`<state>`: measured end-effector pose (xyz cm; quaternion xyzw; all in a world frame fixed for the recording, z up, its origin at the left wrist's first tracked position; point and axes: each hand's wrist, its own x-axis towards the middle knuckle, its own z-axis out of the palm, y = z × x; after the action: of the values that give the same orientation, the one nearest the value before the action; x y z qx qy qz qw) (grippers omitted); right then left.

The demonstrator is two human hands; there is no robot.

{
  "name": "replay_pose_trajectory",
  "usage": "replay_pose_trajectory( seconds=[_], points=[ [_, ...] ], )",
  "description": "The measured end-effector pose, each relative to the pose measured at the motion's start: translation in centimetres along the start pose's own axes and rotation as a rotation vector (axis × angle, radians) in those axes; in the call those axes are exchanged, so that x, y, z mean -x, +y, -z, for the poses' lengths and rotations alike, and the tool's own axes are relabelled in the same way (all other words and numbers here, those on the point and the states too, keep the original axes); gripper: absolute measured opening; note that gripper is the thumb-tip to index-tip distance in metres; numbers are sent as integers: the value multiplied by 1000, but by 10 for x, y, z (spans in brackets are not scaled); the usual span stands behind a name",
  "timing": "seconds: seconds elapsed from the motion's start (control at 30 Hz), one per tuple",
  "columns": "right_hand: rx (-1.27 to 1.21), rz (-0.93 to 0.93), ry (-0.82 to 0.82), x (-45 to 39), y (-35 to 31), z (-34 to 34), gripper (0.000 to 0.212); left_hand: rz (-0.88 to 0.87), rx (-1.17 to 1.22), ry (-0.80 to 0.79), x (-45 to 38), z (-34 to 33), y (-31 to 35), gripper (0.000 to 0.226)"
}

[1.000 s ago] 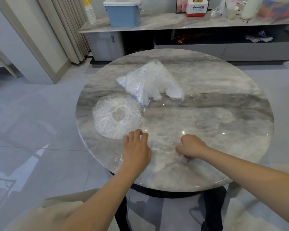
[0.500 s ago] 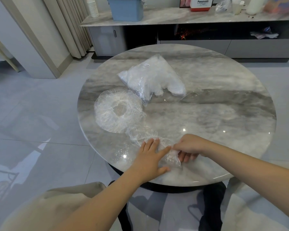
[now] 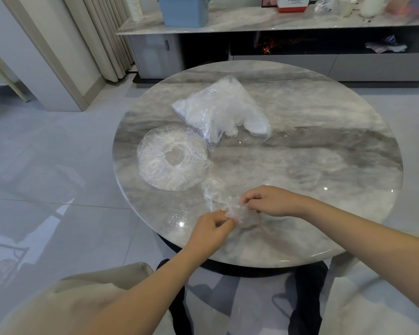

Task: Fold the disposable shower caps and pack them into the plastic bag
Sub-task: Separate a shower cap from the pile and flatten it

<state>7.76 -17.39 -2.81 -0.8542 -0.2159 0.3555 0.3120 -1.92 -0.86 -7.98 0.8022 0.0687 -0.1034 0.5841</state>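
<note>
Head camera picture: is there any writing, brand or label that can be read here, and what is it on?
"Panasonic": on the red-and-white box on the far shelf; the smaller line beneath is too blurred to read.
Small white label on the plastic bag of shower caps: print too small to read.

**Round marble table and what lies on it**

You are looking down at a round table (image 3: 312, 151) with a glossy grey-and-white marble top, dark bands running across its middle. Take the plastic bag (image 3: 218, 114) as your landmark: it lies flat on the far-left part of the top, stuffed with white material, a small label near its far corner. Just nearer you and to the left of the bag, an opened shower cap (image 3: 172, 158) sits spread in a ring, its rim just beside the bag's near corner. Nearer still, toward the table's front edge, a crumpled shower cap (image 3: 230, 209) trails across the marble, well apart from the bag.
</note>
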Motion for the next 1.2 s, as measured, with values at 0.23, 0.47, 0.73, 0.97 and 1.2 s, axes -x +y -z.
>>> replay_pose_trajectory(
  seconds=[0.23,0.47,0.73,0.97,1.2],
  points=[
    [-213,-128,-64,-4,-4,-7,58,173,140,207,-4,9,7,40],
    [112,-24,160,-18,10,-34,35,276,75,251,-19,13,3,34],
    [227,-137,282,-28,10,-42,51,167,-207,355,-18,11,6,12],
    [232,-214,288,-28,7,-40,51,-544,-851,442,-17,5,-8,22],
    [224,-220,267,-24,8,-37,52,-263,-1162,68,-11,2,-23,71]
  ],
)
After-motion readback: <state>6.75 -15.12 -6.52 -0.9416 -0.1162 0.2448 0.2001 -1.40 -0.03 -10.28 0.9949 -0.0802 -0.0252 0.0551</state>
